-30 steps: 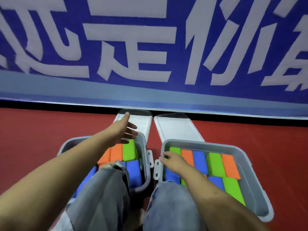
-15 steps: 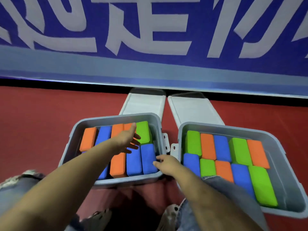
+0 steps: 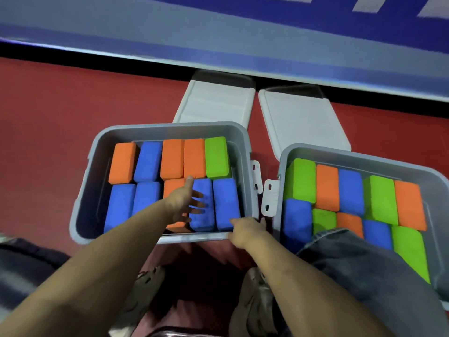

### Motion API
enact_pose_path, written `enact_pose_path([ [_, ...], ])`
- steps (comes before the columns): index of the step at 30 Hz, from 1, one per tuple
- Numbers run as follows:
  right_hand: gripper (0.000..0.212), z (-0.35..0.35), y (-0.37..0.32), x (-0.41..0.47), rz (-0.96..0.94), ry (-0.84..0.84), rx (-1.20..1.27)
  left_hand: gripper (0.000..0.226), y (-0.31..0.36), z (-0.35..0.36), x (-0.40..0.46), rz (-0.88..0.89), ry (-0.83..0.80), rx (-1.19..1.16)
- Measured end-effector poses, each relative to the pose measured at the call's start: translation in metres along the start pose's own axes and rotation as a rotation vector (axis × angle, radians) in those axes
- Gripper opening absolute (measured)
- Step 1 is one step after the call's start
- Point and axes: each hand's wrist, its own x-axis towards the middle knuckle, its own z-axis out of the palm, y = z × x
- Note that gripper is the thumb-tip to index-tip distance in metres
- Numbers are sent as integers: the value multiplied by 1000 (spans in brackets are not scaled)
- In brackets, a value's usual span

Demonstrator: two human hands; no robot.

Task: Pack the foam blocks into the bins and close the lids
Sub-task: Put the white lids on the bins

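Saw the left grip (image 3: 184, 203) drawn back from its reach toward the lids of a second before, now spread loose and straight-fingered low over the near row of the left grey plastic bin (image 3: 170, 126), holding nothing; could not tell touching from hovering above the blue block there. Found the right grip (image 3: 245, 231) shifted off the near corner of the right grey plastic bin (image 3: 364, 156) and onto the near right corner of the left bin, at its rim; could not tell a real hold from a mere rest, owing to blur. Noted the view tipped further downward too

Saw the orange, blue and green rectangular foam blocks (image 3: 217, 158) inside the two bins, in two rows each, with none on the red floor (image 3: 73, 98); lost part of the right bin behind a blue denim knee (image 3: 364, 276). Judged the packing done or nearly so, and the left bin being steadied and its blocks pressed level. Found the left white flat plastic lid (image 3: 216, 103) and the right white flat plastic lid (image 3: 301, 117) lying open on the floor beyond the bins, at the foot of the blue banner (image 3: 218, 27), so judged the closing not yet begun

Read no brand or label on bins, lids or blocks. Made out only the cut-off ends of large white strokes at the banner's top right, with the rest slid out of view since half a second before; illegible
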Motion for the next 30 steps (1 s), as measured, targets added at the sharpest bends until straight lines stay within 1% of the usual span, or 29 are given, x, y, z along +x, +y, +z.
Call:
enact_pose_path([
  [4,47,0,0,-5,28,-18,4,75,3,-8,-9,13,-34,-2],
  [8,49,6,-4,-23,46,-156,-9,74,0,-17,-24,49,-3,-6],
  [10,51,5,-2,-33,35,-178,39,75,0,-22,-34,61,8,-11],
  [12,53,-4,0,-46,23,-167,204,77,-1,-27,-45,72,6,-18],
  [14,48,-20,-1,-62,4,-156,468,78,2,-31,-58,100,6,-24],
  [16,40,-36,-6,-85,8,-88,782,77,6,-32,-74,145,15,-22],
  [17,38,-44,-9,-96,15,-37,899,77,9,-32,-84,168,12,-21],
  [19,34,-58,-15,-116,29,32,1001,78,14,-33,-105,208,1,-20],
  [23,22,-88,-36,-155,0,108,984,78,25,-43,-159,286,-27,27],
  [27,21,-111,-52,-182,-74,184,943,79,33,-68,-203,356,2,78],
  [30,18,-122,-56,-194,-73,187,910,81,41,-89,-220,397,49,90],
])
